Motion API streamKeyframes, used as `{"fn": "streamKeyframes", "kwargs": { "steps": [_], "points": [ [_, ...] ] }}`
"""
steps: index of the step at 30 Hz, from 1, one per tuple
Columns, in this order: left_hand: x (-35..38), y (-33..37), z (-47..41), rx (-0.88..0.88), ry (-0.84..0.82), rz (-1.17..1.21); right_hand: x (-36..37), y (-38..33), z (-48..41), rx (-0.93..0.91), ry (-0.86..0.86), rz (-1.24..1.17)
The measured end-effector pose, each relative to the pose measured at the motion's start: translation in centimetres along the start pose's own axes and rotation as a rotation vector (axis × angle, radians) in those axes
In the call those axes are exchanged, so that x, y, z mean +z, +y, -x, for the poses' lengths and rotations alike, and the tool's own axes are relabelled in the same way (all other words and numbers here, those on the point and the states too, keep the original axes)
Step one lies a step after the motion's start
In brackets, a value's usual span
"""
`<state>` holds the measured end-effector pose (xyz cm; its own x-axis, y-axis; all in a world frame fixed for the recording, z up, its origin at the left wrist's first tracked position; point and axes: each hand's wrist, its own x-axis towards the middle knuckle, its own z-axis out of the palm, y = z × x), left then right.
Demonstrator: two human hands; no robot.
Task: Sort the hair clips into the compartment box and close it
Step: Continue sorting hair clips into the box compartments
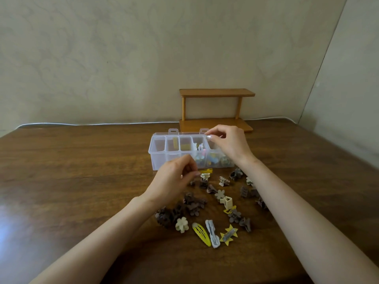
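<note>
Sorting is midway: the clear compartment box (164, 158) stands open at the table's (82, 171) middle, several cells already filled, while many loose hair clips (205, 210) lie scattered at its 6 o'clock. The left hand (176, 179), fingers curled, appears to pinch the end of a yellow clip (206, 171) just before the box front. The right hand (230, 145) hovers over the box's 3 o'clock end, fingertips drawn together; whether they hold anything I cannot tell. Next, the yellow clip likely needs lifting into the matching cell.
</note>
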<state>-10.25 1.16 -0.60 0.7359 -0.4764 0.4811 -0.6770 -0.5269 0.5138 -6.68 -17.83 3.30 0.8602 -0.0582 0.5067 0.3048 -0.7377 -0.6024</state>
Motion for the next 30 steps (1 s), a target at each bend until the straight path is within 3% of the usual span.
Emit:
{"fn": "streamKeyframes", "kwargs": {
  "steps": [13, 21, 30],
  "points": [
    [0.0, -0.7, -0.3, -0.075, 0.160, -0.088, -2.1, 2.5, 4.6, 0.061, 0.073, -0.120],
    [-1.0, -0.6, -3.1, -0.080, 0.251, -0.085, -2.0, 3.3, 4.8, 0.050, -0.062, -0.002],
    [-0.9, -1.9, -11.6, -0.080, 0.208, -0.389, -1.7, 3.3, 5.0, 0.036, -0.089, -0.021]
  ]
}}
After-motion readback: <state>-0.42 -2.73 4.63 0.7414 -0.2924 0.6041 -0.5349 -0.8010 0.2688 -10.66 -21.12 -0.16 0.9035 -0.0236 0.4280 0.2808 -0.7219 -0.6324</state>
